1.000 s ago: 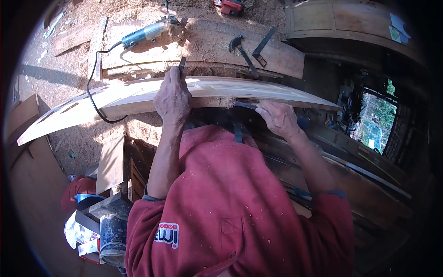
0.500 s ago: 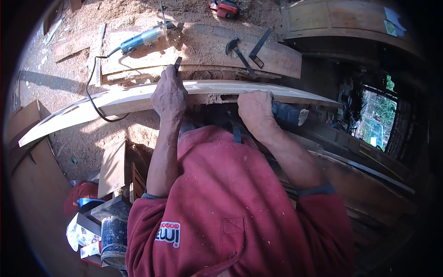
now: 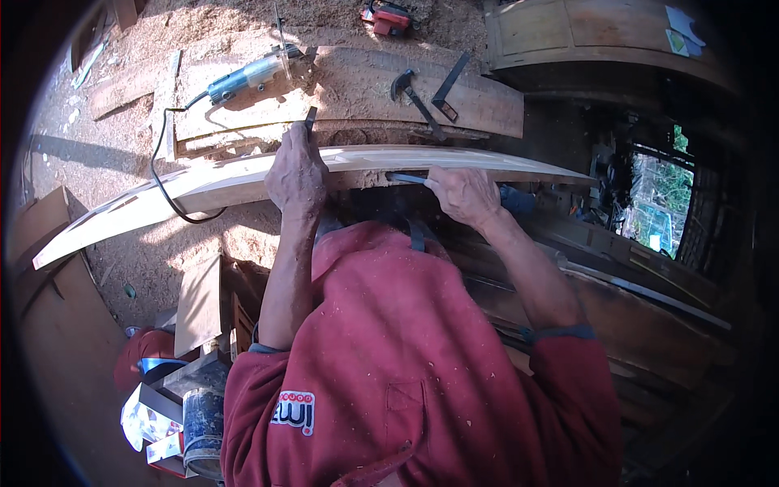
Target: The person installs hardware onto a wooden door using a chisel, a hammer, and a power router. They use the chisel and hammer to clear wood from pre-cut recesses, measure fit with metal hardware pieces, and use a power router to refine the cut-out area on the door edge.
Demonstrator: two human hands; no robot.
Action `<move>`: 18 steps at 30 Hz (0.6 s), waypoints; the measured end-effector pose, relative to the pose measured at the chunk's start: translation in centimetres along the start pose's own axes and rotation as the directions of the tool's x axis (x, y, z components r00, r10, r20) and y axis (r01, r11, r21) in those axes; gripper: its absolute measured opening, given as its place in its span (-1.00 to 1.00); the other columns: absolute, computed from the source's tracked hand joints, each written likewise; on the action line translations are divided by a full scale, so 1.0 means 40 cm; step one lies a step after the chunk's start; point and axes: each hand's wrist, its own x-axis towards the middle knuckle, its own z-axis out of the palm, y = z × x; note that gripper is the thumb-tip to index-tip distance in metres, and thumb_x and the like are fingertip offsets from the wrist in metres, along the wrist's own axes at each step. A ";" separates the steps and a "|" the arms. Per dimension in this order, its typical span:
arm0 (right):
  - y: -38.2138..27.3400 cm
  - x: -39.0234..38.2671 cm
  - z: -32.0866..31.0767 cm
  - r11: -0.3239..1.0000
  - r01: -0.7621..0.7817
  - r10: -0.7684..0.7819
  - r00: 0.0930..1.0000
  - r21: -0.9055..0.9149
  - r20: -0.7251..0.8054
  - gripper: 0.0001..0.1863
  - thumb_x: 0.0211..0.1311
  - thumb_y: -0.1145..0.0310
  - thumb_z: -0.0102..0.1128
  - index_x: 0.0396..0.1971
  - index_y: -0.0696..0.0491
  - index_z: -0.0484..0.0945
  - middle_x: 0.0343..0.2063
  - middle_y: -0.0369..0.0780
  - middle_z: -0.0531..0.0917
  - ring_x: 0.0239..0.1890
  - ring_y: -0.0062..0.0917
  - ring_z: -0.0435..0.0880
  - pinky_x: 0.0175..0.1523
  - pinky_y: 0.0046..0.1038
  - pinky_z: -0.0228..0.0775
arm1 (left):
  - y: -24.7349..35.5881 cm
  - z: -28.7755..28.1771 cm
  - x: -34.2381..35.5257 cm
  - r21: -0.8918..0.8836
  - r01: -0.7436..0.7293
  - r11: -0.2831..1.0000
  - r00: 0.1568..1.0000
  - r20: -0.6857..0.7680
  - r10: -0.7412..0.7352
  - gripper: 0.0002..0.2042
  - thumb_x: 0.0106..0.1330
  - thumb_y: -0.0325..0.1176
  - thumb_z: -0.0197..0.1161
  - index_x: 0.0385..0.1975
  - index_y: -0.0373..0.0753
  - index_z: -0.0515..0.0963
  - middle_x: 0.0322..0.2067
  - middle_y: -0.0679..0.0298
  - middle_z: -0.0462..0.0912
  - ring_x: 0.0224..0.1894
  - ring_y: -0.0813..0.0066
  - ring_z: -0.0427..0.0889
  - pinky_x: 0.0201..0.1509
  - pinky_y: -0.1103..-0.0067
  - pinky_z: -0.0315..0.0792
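- We have a pale wooden panel [image 3: 235,183] across our front, long axis left to right, narrow edge facing us; a slim gap parts it from the red shirt [image 3: 389,333].
- More room at left: sawdust-strewn floor [image 3: 150,252] between panel and a short board [image 3: 199,304].
- Black cord [image 3: 153,158] drapes over the panel's left half, from a blue power tool [image 3: 247,79]; hammer [image 3: 416,96] and square [image 3: 451,86] lie beyond.
- Left hand [image 3: 298,174]: grip closed around a dark flat tool [image 3: 311,118], against the panel.
- Right hand [image 3: 465,193]: grip closed on a slim metal blade [image 3: 410,178], pointing left along the edge; its tip seems inside a dark recess [image 3: 389,176], though shadow muddles it.
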 end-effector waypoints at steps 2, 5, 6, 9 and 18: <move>-0.021 -0.030 -0.048 1.000 -0.029 0.029 0.999 -0.011 0.027 -0.79 0.37 0.21 0.16 -0.35 0.03 0.58 -0.55 -0.05 0.65 -0.40 -0.03 0.67 -0.31 -0.02 0.43 | -0.001 0.003 -0.001 0.011 0.003 1.000 1.000 -0.006 -0.003 -0.85 0.48 -0.22 0.08 -0.10 -0.11 0.42 -0.28 0.20 0.62 -0.24 0.11 0.68 -0.30 0.20 0.53; -0.045 -0.049 -0.096 0.961 0.012 0.047 0.978 0.277 -0.205 -0.77 0.41 0.17 0.15 -0.29 0.02 0.58 -0.54 -0.08 0.64 -0.41 -0.10 0.68 -0.31 -0.12 0.47 | -0.017 0.000 0.015 0.029 0.002 1.000 1.000 -0.005 -0.002 -0.86 0.48 -0.24 0.09 -0.11 -0.10 0.43 -0.27 0.20 0.64 -0.26 0.08 0.69 -0.31 0.19 0.53; -0.027 -0.049 -0.100 0.961 0.022 0.039 0.977 0.277 -0.211 -0.77 0.41 0.17 0.15 -0.29 0.02 0.58 -0.54 -0.08 0.64 -0.41 -0.10 0.68 -0.31 -0.12 0.47 | -0.016 0.003 0.017 0.033 0.004 0.999 1.000 -0.014 -0.003 -0.86 0.48 -0.24 0.09 -0.11 -0.10 0.43 -0.27 0.20 0.64 -0.26 0.08 0.69 -0.31 0.19 0.53; 0.032 -0.081 -0.127 0.995 -0.060 0.058 0.998 -0.075 -0.033 -0.78 0.39 0.15 0.15 -0.29 0.00 0.59 -0.54 -0.10 0.65 -0.35 -0.09 0.69 -0.25 -0.08 0.50 | 0.005 0.006 0.021 -0.021 0.013 1.000 0.999 -0.038 -0.014 -0.88 0.46 -0.26 0.10 -0.12 -0.10 0.44 -0.25 0.19 0.65 -0.26 0.05 0.69 -0.31 0.19 0.52; -0.001 0.020 -0.137 0.882 -0.053 0.151 0.973 -0.469 0.174 -0.81 0.27 0.26 0.13 -0.31 0.01 0.68 -0.50 -0.12 0.73 -0.36 -0.21 0.77 -0.27 -0.17 0.54 | -0.023 0.006 0.017 -0.052 0.009 0.999 0.998 -0.057 -0.012 -0.84 0.45 -0.25 0.15 -0.11 -0.16 0.45 -0.24 0.15 0.67 -0.27 0.04 0.70 -0.29 0.23 0.53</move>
